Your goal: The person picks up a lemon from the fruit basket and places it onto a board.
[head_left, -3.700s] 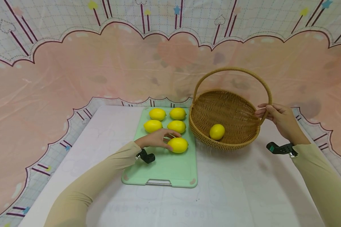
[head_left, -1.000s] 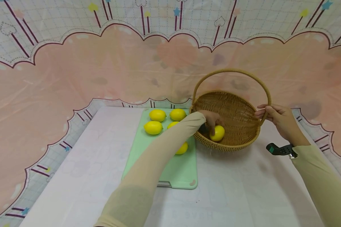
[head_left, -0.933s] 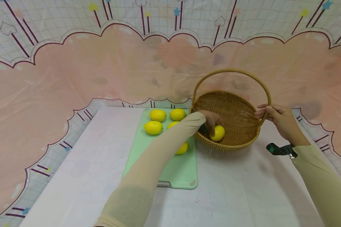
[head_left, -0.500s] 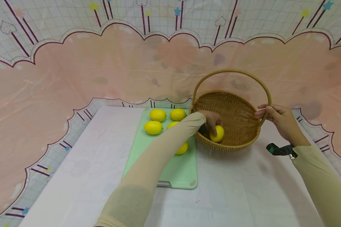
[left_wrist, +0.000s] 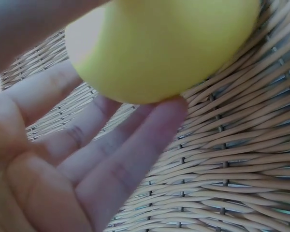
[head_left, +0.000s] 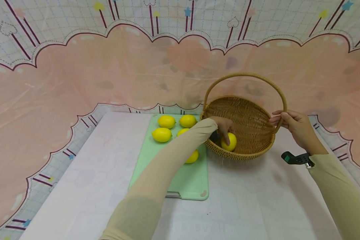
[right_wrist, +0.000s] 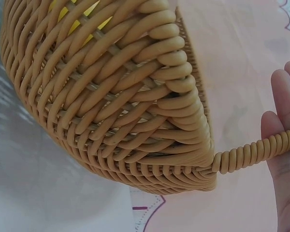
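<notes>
Head view: your left hand (head_left: 225, 127) cups the round yellow lemon (head_left: 229, 141) low inside the tan woven wicker basket (head_left: 249, 115).
Fingers curl round it; set it on the weave before spreading them. Right hand (head_left: 294, 125), wrapped round the hoop handle (head_left: 280, 91), steadies the basket.

One lemon (head_left: 229, 141) lies in the basket (head_left: 252, 133); the board (head_left: 180, 173) with lemons sits left.
</notes>
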